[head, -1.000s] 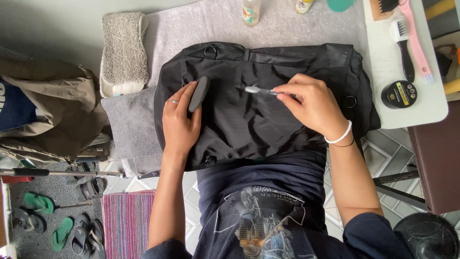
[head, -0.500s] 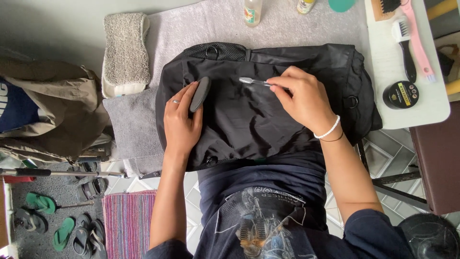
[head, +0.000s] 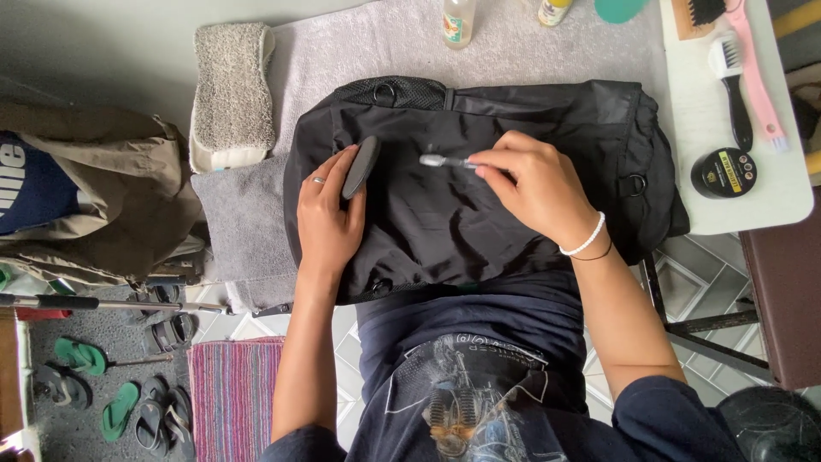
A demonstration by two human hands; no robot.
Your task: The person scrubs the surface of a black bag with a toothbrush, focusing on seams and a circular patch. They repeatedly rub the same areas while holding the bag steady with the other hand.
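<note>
Bag: black fabric backpack [head: 479, 205] was laid flat on grey towel [head: 248, 214].
Left hand [head: 329, 218]: closed around dark oval pad [head: 360, 167].
Right hand [head: 534, 184]: small grey brush [head: 440, 160] was pinched shut between fingertips.

Bag [head: 479, 214] on towel [head: 359, 60], folded cloth [head: 229, 94] left, brushes [head: 744, 77] right, bottles [head: 458, 19] behind

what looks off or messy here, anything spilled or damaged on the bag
Nothing stands out. The black bag lies flat on the grey towel, with no spill or tear visible. The left hand rests on it; the right hand holds a small brush to the fabric.
</note>
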